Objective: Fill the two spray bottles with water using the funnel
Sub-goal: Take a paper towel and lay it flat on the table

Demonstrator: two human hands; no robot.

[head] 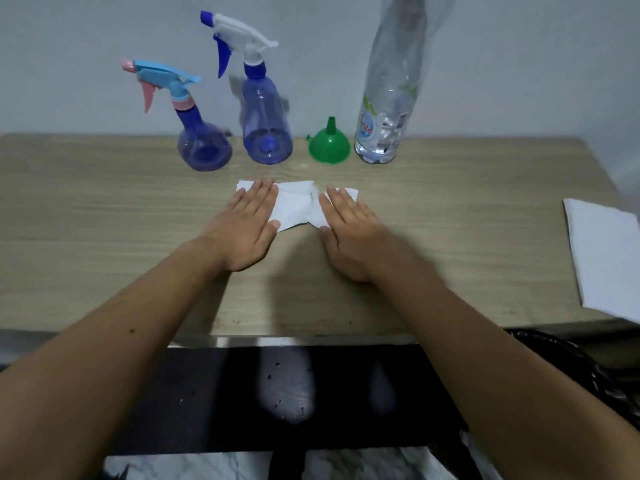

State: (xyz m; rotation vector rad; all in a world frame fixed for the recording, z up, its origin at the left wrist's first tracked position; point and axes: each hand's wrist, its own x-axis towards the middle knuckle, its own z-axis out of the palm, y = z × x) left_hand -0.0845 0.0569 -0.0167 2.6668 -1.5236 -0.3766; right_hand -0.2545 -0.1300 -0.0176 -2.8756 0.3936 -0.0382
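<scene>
both palms flat: left hand (244, 230) and right hand (349, 233) press a white tissue (298, 206), fingers straight, gripping nothing. beyond them stand the round spray bottle (201, 133), tall spray bottle (263, 112), upturned green funnel (329, 143) and water bottle (388, 98).

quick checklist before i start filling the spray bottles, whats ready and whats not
1. Hands free: ok. Left hand and right hand lie flat on the white paper towel, holding nothing.
2. Spray heads off: not ok. Round spray bottle and tall spray bottle are still capped.
3. Green funnel in a bottle: not ok, it sits upside down on the table.
4. Water bottle upright: ok.
5. Water bottle cap off: cannot tell.
</scene>
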